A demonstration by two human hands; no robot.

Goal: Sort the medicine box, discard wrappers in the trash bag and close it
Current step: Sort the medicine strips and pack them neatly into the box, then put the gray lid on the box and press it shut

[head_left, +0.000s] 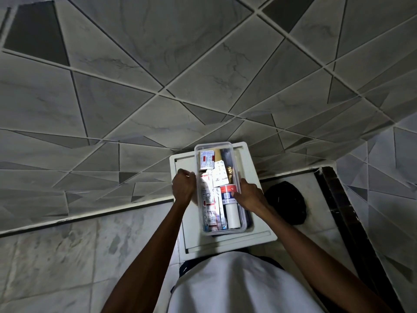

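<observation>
A clear plastic medicine box [213, 147] stands on a small white table [255, 233], packed with blister strips, sachets, a red-and-white carton [228, 191] and a white tube [232, 216]. My left hand [184, 187] is closed against the box's left wall, near its rim. My right hand [249, 196] rests over the right rim, fingers reaching inside and touching the red-and-white carton. A black trash bag [286, 203] lies on the floor right of the table. No lid shows.
The table stands against a grey tiled wall [158, 64] in a corner; a second tiled wall [388, 177] rises on the right. A dark strip [343, 211] runs along the floor at the right. Marble floor [67, 256] spreads to the left.
</observation>
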